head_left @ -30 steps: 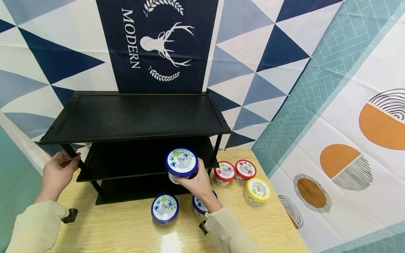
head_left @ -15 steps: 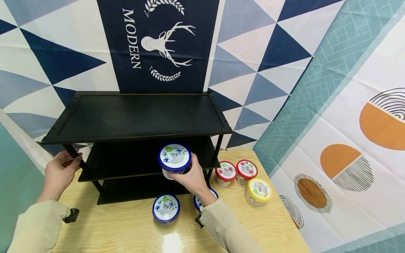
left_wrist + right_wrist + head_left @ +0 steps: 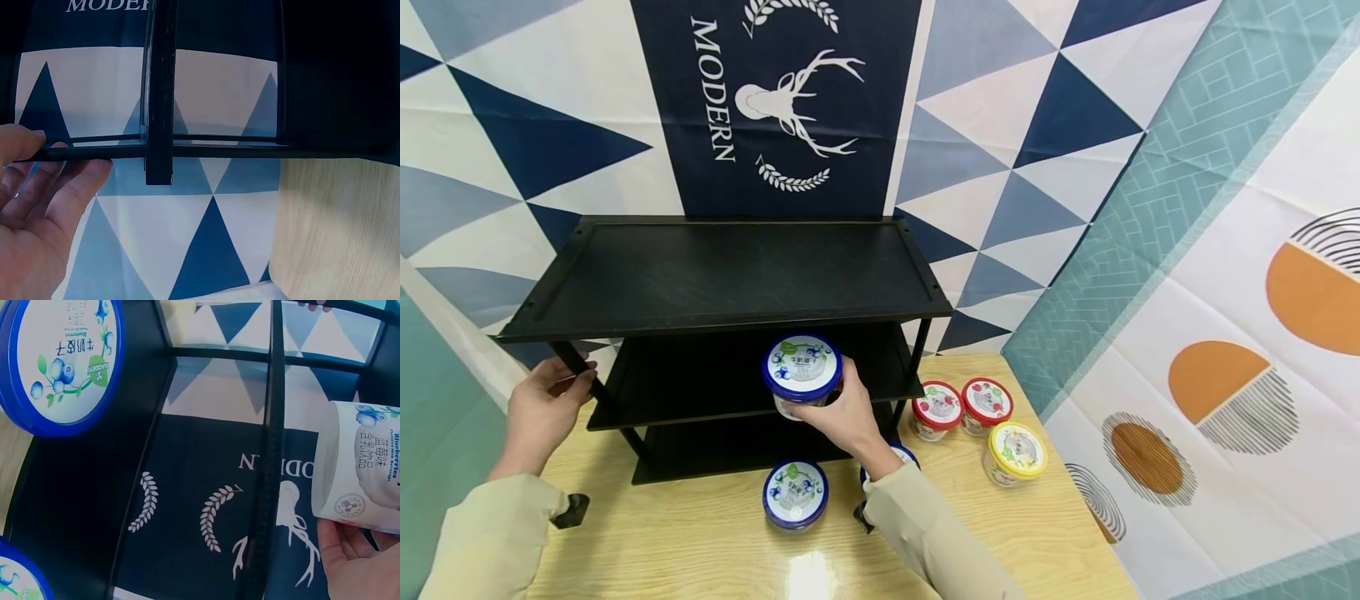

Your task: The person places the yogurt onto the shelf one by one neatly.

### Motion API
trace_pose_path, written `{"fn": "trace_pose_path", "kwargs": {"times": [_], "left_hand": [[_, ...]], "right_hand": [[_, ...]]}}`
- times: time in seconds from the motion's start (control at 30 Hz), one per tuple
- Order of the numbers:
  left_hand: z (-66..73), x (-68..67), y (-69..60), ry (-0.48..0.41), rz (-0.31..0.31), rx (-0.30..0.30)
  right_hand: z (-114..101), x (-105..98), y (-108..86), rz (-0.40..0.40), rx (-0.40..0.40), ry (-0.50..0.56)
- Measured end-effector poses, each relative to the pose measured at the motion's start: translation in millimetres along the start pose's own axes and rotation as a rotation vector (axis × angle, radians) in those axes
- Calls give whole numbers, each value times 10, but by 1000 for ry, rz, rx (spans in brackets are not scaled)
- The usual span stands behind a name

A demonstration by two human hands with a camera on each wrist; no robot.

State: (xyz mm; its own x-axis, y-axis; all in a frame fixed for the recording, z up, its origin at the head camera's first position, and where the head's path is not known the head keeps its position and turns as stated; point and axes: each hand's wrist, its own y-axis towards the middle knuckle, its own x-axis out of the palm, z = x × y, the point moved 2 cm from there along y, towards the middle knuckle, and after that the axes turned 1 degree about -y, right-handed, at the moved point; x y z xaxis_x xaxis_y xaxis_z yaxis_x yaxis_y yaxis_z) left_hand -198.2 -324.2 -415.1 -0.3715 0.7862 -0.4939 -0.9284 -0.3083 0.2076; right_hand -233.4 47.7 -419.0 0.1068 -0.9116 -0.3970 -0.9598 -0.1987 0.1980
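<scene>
A black three-tier shelf [image 3: 730, 275] stands on the table. My left hand [image 3: 542, 412] pinches its front left post [image 3: 94, 151] between thumb and fingers. My right hand [image 3: 846, 417] grips a blue-lidded blueberry milk tub [image 3: 802, 367] by its side. This tub is upright in front of the middle tier, below the top board's front edge; whether it touches the tier I cannot tell. In the right wrist view its white cup [image 3: 369, 469] shows above the fingers. A second blue-lidded tub [image 3: 795, 493] sits on the table before the shelf. A third blue-lidded tub [image 3: 901, 454] is partly hidden by my right sleeve.
Right of the shelf, two red-lidded tubs [image 3: 938, 405] stand side by side on the wooden table [image 3: 700, 542]. A yellow-lidded tub [image 3: 1015, 452] is just in front of them. Patterned cloth [image 3: 985, 100] hangs close behind the shelf.
My right hand has carried the blueberry milk tub left and slightly up, farther along the middle tier's front. The left hand stays on the post.
</scene>
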Motion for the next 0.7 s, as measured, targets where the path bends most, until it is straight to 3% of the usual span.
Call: {"fn": "trace_pose_path", "kwargs": {"times": [0.7], "left_hand": [[10, -9, 8, -14, 2, 4]], "right_hand": [[26, 92, 58, -4, 21, -14]]}}
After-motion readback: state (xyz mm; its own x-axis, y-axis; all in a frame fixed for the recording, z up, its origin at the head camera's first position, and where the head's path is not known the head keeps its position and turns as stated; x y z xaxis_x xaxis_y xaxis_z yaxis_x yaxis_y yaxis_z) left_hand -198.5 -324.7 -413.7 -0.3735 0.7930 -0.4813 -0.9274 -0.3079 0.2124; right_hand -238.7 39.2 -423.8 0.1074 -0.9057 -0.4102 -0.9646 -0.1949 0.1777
